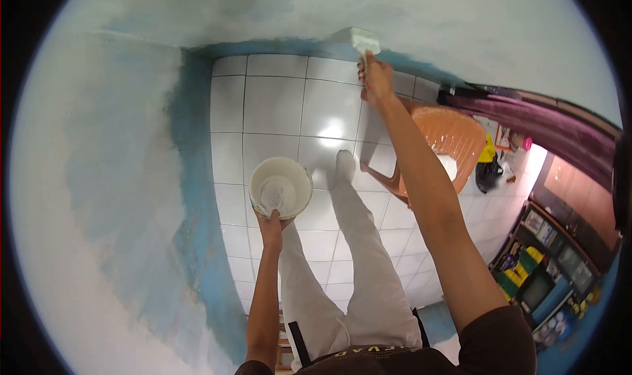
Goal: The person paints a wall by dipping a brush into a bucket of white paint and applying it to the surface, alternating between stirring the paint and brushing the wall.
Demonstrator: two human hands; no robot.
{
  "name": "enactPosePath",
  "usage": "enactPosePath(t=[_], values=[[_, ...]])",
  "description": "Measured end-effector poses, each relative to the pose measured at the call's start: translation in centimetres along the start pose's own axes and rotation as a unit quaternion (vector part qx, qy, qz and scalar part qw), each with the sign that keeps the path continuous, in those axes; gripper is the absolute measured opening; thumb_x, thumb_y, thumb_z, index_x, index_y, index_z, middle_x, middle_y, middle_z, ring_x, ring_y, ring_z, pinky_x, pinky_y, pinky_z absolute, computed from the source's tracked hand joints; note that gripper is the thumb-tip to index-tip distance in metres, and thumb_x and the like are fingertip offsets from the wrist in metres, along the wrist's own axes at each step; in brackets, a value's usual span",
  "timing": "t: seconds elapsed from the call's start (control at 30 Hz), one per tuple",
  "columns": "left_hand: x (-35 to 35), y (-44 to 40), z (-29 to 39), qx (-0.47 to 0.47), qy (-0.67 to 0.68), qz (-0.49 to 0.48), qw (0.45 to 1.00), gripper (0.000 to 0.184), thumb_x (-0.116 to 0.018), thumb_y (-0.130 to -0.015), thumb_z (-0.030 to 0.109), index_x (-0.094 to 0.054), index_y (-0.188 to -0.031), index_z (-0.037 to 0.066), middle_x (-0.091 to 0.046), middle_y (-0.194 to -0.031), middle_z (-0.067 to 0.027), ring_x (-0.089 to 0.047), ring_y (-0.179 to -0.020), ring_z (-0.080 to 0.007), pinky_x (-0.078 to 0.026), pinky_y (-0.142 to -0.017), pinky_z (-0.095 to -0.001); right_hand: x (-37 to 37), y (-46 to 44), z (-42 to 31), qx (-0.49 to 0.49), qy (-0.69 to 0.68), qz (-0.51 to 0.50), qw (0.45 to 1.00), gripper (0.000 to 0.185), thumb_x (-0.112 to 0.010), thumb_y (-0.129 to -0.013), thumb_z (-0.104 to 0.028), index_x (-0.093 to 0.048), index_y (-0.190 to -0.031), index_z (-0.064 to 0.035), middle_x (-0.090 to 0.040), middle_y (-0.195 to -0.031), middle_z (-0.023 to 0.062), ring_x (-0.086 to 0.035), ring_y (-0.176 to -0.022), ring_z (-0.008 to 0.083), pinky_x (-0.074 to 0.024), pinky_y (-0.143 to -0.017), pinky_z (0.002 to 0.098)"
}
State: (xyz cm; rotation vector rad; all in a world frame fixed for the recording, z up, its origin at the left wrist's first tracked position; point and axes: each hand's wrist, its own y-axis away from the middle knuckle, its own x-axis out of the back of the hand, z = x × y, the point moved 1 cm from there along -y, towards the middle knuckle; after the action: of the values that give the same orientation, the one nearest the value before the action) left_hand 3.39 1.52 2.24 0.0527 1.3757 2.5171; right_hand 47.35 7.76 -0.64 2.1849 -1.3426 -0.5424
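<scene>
My right hand (377, 79) is closed round the handle of a paintbrush (364, 40). The wide bristles, coated in whitish paint, touch the wall (276, 13) just above a strip of blue. Lower down, my left hand (270, 225) grips the rim of a cream bucket (298, 189), thumb over the edge and fingers beneath. Some white paint (271, 196) shows at the bucket's bottom. Pale paint covers much of the wall in front of me, with blue patches showing through.
An orange plastic chair (447, 134) stands on the white tiled floor (273, 105) under my right arm, something white on it. A purple curtain (540, 119) hangs at right. Beyond are a black bag (488, 175) and a cabinet (559, 243). The left wall (118, 151) is close.
</scene>
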Motion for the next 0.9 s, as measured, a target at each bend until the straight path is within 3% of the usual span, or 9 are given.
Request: enactPosePath(t=[0.1, 0.2, 0.33, 0.37, 0.5, 0.63, 0.7, 0.77, 0.9], values=[[-2.5, 0.4, -2.3, -0.002, 0.044, 0.027, 0.999, 0.065, -0.041, -0.094, -0.004, -0.014, -0.152, 0.011, -0.035, -0.147, -0.0217, -0.054, -0.128, -0.0376, -0.062, -0.095, -0.0467, -1.5, 3.2, -5.5, 0.063, 0.001, 0.003, 0.998, 0.029, -0.055, -0.104, -0.025, -0.062, -0.092, -0.0002, -0.057, -0.070, 0.0023, -0.048, -0.055, 0.0091, -0.0389, -0.049, 0.0240], [-5.5, 0.8, -2.7, 0.005, 0.101, 0.011, 0.995, 0.065, -0.041, -0.094, -0.004, -0.014, -0.152, 0.011, -0.037, -0.147, -0.0216, -0.055, -0.128, -0.0373, -0.062, -0.095, -0.0466, -1.9, 8.8, -10.7, 0.143, 0.027, 0.017, 0.989, 0.033, -0.061, -0.102, -0.032, -0.062, -0.093, 0.0000, -0.056, -0.067, 0.0009, -0.047, -0.054, 0.0075, -0.0375, -0.048, 0.0226], [-8.2, 2.0, -3.5, 0.021, 0.151, 0.022, 0.988, 0.066, -0.042, -0.095, -0.004, -0.013, -0.153, 0.010, -0.036, -0.147, -0.0215, -0.056, -0.125, -0.0362, -0.063, -0.093, -0.0447, -3.7, 15.9, -16.4, 0.266, 0.059, 0.050, 0.961, 0.039, -0.056, -0.104, -0.039, -0.060, -0.094, -0.0017, -0.051, -0.063, -0.0010, -0.044, -0.050, 0.0057, -0.0339, -0.044, 0.0207], [-8.6, 2.1, -3.5, 0.031, 0.158, 0.005, 0.987, 0.068, -0.041, -0.095, -0.005, -0.011, -0.154, 0.009, -0.033, -0.150, -0.0219, -0.055, -0.127, -0.0361, -0.063, -0.093, -0.0439, -4.1, 16.6, -17.0, 0.327, 0.078, 0.075, 0.939, 0.039, -0.053, -0.106, -0.040, -0.059, -0.095, -0.0025, -0.049, -0.063, -0.0020, -0.042, -0.050, 0.0052, -0.0326, -0.043, 0.0207], [-8.3, 2.8, -1.9, 0.036, 0.131, -0.002, 0.991, 0.064, -0.043, -0.096, -0.003, -0.015, -0.153, 0.008, -0.036, -0.148, -0.0203, -0.057, -0.124, -0.0344, -0.063, -0.091, -0.0431, -4.2, 11.3, -13.8, 0.354, 0.080, 0.076, 0.929, 0.043, -0.048, -0.107, -0.044, -0.056, -0.098, -0.0020, -0.047, -0.058, -0.0004, -0.043, -0.047, 0.0058, -0.0342, -0.042, 0.0209], [-5.2, 1.9, -1.9, 0.022, 0.098, -0.003, 0.995, 0.065, -0.043, -0.096, -0.003, -0.015, -0.153, 0.009, -0.037, -0.147, -0.0201, -0.057, -0.124, -0.0340, -0.063, -0.091, -0.0431, -2.7, 5.7, -5.4, 0.228, 0.149, 0.051, 0.961, 0.040, -0.043, -0.108, -0.040, -0.053, -0.102, -0.0019, -0.046, -0.057, 0.0005, -0.043, -0.044, 0.0088, -0.0333, -0.038, 0.0265], [-3.4, 2.1, -1.1, 0.023, 0.084, 0.028, 0.996, 0.065, -0.044, -0.096, -0.003, -0.015, -0.153, 0.009, -0.035, -0.148, -0.0200, -0.057, -0.124, -0.0345, -0.063, -0.091, -0.0448, -2.2, 4.5, -1.4, 0.112, 0.126, 0.055, 0.984, 0.038, -0.046, -0.107, -0.038, -0.055, -0.097, -0.0023, -0.047, -0.057, 0.0012, -0.042, -0.042, 0.0104, -0.0328, -0.037, 0.0284], [-1.2, 1.6, -1.9, 0.012, 0.077, 0.022, 0.997, 0.068, -0.044, -0.095, -0.002, -0.013, -0.154, 0.010, -0.033, -0.149, -0.0218, -0.053, -0.128, -0.0355, -0.062, -0.094, -0.0464, -0.7, 1.5, 2.4, 0.062, 0.138, 0.065, 0.986, 0.038, -0.049, -0.105, -0.037, -0.056, -0.092, -0.0021, -0.047, -0.057, 0.0014, -0.040, -0.041, 0.0105, -0.0321, -0.037, 0.0288], [3.3, 1.7, -3.5, -0.005, 0.062, 0.077, 0.995, 0.068, -0.043, -0.096, -0.003, -0.011, -0.155, 0.011, -0.033, -0.150, -0.0218, -0.053, -0.128, -0.0359, -0.061, -0.094, -0.0472, -0.5, -2.4, 3.6, -0.081, 0.111, 0.035, 0.990, 0.037, -0.056, -0.101, -0.033, -0.058, -0.081, -0.0018, -0.049, -0.059, 0.0022, -0.040, -0.042, 0.0111, -0.0327, -0.038, 0.0287]])
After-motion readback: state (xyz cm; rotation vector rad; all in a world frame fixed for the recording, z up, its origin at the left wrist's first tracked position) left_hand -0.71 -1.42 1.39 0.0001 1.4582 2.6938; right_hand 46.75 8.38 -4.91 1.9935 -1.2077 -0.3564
